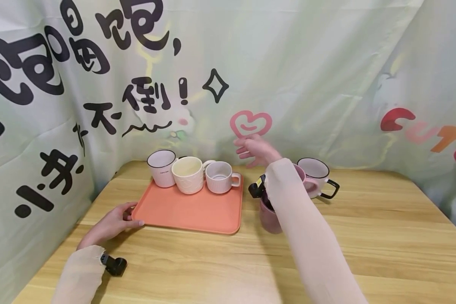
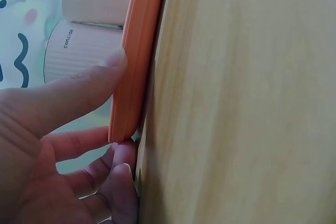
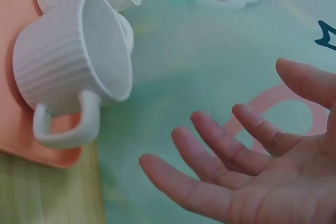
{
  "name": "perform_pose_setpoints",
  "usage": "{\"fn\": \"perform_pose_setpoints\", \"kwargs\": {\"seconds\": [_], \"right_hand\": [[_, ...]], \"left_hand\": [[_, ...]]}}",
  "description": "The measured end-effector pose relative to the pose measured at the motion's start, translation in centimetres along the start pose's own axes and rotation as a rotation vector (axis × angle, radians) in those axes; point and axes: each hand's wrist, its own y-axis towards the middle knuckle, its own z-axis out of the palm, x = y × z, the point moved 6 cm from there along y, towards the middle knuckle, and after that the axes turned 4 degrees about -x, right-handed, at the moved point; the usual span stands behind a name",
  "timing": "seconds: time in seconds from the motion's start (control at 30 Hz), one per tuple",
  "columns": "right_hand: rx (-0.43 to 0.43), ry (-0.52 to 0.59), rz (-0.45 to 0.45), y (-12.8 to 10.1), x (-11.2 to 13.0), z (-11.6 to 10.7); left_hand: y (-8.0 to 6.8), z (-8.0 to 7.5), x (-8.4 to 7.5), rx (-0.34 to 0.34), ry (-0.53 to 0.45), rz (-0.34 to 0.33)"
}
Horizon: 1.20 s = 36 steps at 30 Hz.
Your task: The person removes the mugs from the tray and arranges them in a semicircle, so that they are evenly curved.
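Note:
An orange tray (image 1: 197,211) lies on the wooden table (image 1: 365,236). At its back edge three mugs stand in a row: a white mug with a black rim (image 1: 161,168), a cream mug (image 1: 188,174) and a white ribbed mug (image 1: 220,177). My left hand (image 1: 131,217) grips the tray's front-left corner. In the left wrist view its thumb (image 2: 100,77) lies on the tray rim (image 2: 134,61) and the fingers (image 2: 123,174) curl under the corner. My right hand (image 1: 251,152) hovers open just right of the ribbed mug (image 3: 73,66), fingers (image 3: 210,156) spread, holding nothing.
Right of the tray, partly behind my right forearm, stand a dark pink mug (image 1: 270,217), a lighter pink mug (image 1: 308,183) and a white mug with black rim and handle (image 1: 319,175). A printed cloth backdrop (image 1: 289,63) closes off the back and left.

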Motion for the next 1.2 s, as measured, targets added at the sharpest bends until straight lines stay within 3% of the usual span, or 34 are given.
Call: {"fn": "perform_pose_setpoints", "kwargs": {"seconds": [0.3, 0.83, 1.2], "right_hand": [[-0.018, 0.011, 0.069, 0.3, -1.5, 0.9], [0.084, -0.125, 0.156, 1.4, -3.9, 2.8], [0.067, -0.272, 0.161, 1.7, -4.5, 3.2]], "left_hand": [[0.2, 0.2, 0.0, 0.005, -0.013, 0.013], [0.3, 0.1, -0.1, 0.01, -0.01, 0.007], [0.2, 0.1, 0.1, 0.013, -0.014, 0.03]]}}
